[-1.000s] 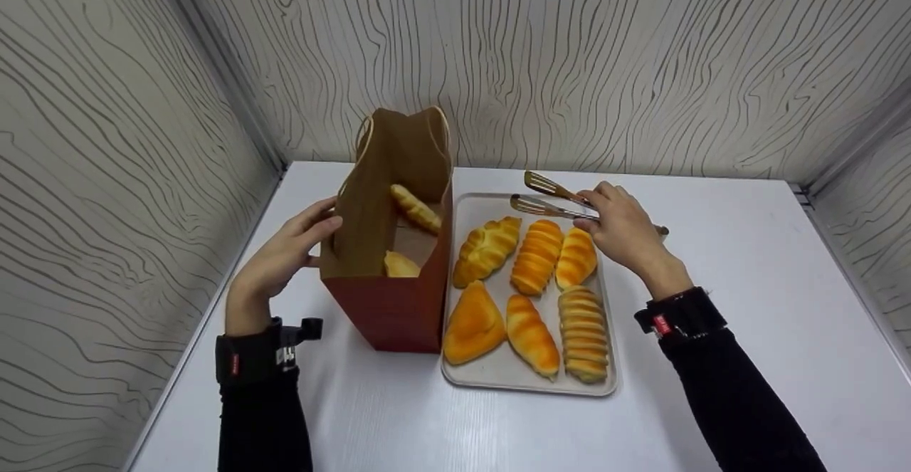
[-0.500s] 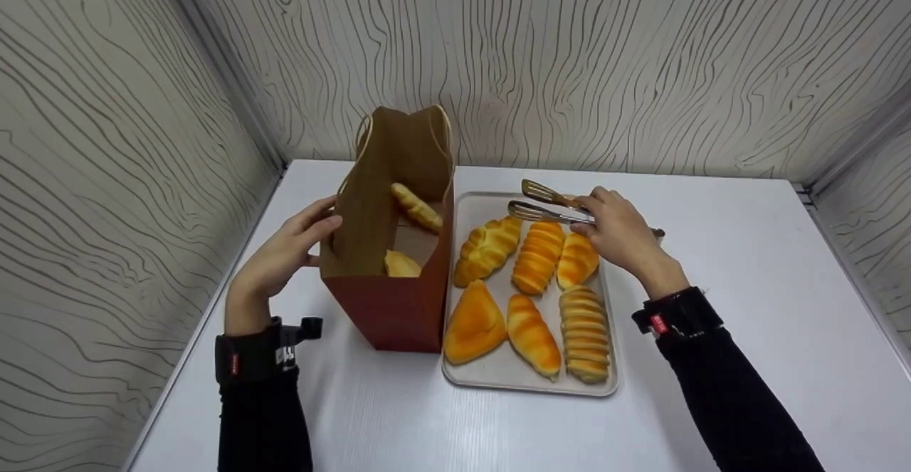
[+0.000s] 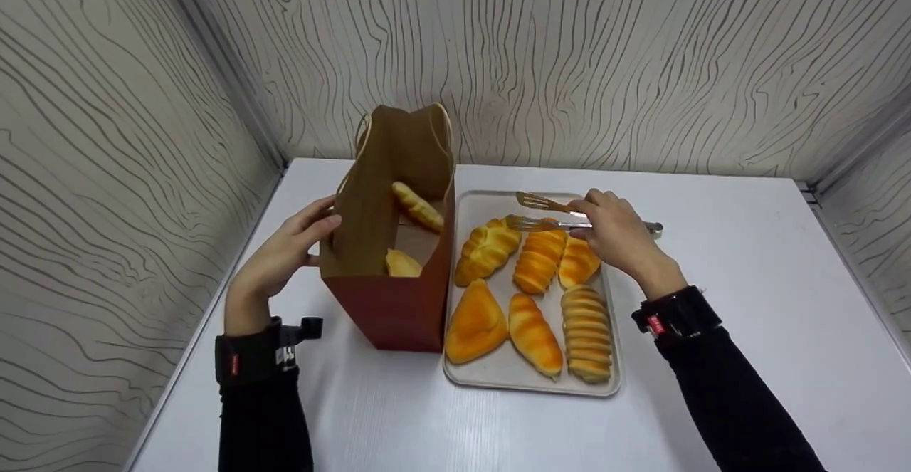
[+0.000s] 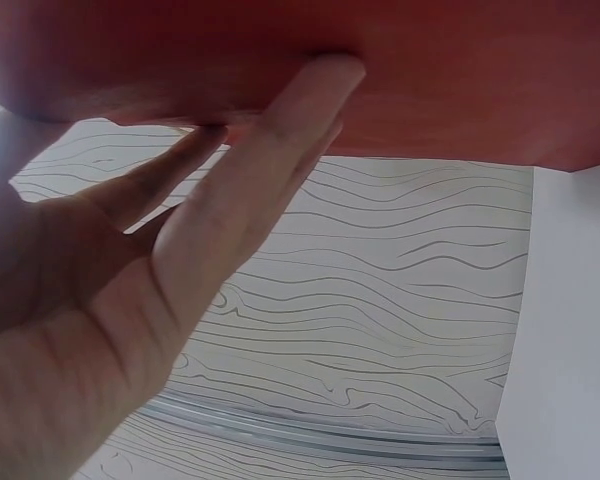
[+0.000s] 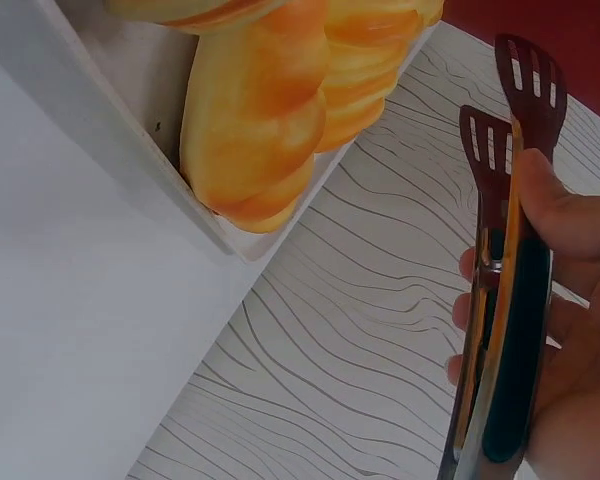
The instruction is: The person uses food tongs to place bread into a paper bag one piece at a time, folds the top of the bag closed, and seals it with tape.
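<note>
My left hand [image 3: 285, 244] touches the outer left side of a tall paper bag [image 3: 391, 312], red outside and brown inside. Its fingers are fairly straight, and in the left wrist view the fingertips [image 4: 330, 75] press the red wall. Two breads lie in the bag: a slim twisted roll [image 3: 416, 206] and a pale yellow piece [image 3: 403, 264], partly hidden by the rim. In my right hand [image 3: 618, 233] I hold slotted metal tongs [image 5: 515, 340], spread a little apart. Their lower head is over a ridged orange roll [image 3: 539, 262]; whether they touch, I cannot tell.
A pale tray [image 3: 498, 379] stands right of the bag. On it lie a knotted bread [image 3: 487, 251], a triangular bun [image 3: 475, 326], an oblong roll [image 3: 535, 335], a long ridged loaf [image 3: 587, 333] and a small roll [image 3: 578, 264]. Patterned walls [image 3: 541, 66] enclose the white table [image 3: 747, 280].
The tongs have come down and slightly toward the front, their lower head now over the ridged orange roll. My right hand moved with them. My left hand stays at the bag.
</note>
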Tool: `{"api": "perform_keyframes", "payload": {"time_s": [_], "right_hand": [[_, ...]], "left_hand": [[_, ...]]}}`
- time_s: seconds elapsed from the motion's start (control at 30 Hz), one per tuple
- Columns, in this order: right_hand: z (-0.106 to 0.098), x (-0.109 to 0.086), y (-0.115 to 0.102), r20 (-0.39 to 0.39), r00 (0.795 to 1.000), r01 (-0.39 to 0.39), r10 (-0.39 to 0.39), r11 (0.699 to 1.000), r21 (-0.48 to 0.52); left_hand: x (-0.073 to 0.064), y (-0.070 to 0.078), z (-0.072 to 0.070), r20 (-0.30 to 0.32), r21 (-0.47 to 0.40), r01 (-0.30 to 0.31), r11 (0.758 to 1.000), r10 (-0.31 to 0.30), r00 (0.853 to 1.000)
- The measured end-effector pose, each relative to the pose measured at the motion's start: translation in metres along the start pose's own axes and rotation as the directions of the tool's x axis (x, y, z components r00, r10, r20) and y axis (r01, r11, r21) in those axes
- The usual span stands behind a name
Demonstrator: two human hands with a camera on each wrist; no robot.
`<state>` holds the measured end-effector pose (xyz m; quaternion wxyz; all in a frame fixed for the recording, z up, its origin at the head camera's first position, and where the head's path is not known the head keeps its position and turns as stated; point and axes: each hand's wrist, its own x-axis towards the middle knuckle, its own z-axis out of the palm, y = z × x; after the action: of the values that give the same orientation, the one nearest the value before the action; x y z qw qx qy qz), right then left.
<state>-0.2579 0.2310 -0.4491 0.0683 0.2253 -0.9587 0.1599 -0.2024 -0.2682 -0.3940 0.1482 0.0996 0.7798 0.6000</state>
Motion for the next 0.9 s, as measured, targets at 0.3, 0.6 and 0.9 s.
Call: {"api": "perform_keyframes", "payload": {"time_s": [0.3, 0.6, 0.9], "right_hand": [[0.001, 0.000, -0.009, -0.017, 0.993, 0.112, -0.114, 0.986, -0.122], [0.010, 0.004, -0.028, -0.041, 0.950, 0.278, -0.311, 0.897, -0.344], [0.030, 0.003, -0.032, -0.088, 0.902, 0.346, -0.424, 0.829, -0.439]], "left_hand": [[0.001, 0.000, 0.000, 0.003, -0.009, 0.000, 1.000, 0.000, 1.000], [0.001, 0.000, 0.000, 0.001, -0.006, -0.001, 1.000, 0.001, 1.000], [0.000, 0.001, 0.001, 0.001, -0.005, -0.003, 1.000, 0.003, 1.000]]}}
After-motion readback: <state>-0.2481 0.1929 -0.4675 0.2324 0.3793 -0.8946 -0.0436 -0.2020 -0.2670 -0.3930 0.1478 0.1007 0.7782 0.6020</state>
